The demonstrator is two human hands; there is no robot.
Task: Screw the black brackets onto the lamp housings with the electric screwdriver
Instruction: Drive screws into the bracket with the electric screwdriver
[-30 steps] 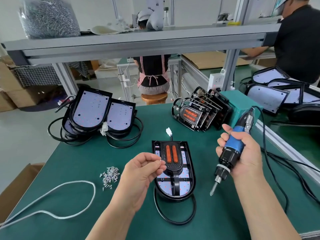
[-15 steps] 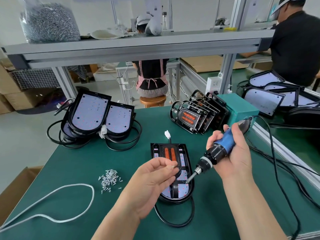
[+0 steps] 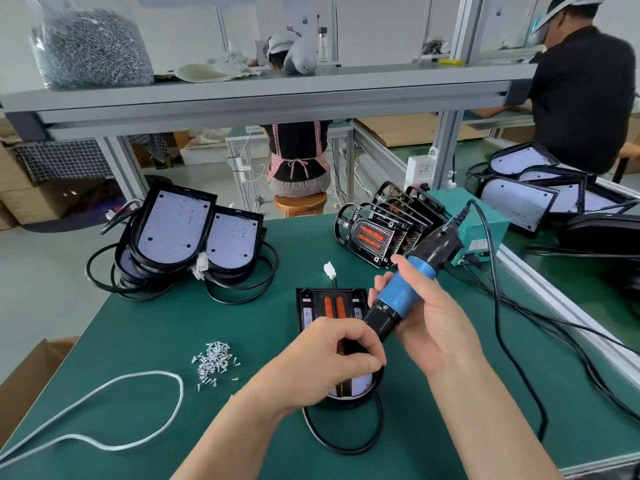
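Nearest edge: black cable loop (image 3: 346, 441) lies on the green table (image 3: 415, 427), running from under the lamp housing (image 3: 306, 308). Housing lies flat at table centre, its near rounded end covered by the left hand (image 3: 332, 362). A black bracket (image 3: 334, 306) with two orange strips sits on top of it. Left hand: fingers curled, thumb and forefinger tips pressed together right at the nose of the screwdriver (image 3: 405, 292). What they pinch is hidden, so cannot tell. Right hand (image 3: 433, 327): fingers and thumb wrapped round the blue barrel, firm grip. The tool is tilted, nose down-left into the left hand, cord end up-right. The bit itself is not visible. Left of the housing, apart from it: loose pile of screws (image 3: 214, 358), and nearer, a white cord (image 3: 138, 403) in an open loop. Just beyond the housing's far edge: white connector (image 3: 329, 270). Far left of table: stack of housings (image 3: 173, 230), board faces up, cables coiled beneath. Far right: row of brackets (image 3: 374, 233) standing on edge, leaning against a green box (image 3: 485, 226). Shelf (image 3: 259, 95) above: clear bag of screws (image 3: 90, 46) at left.
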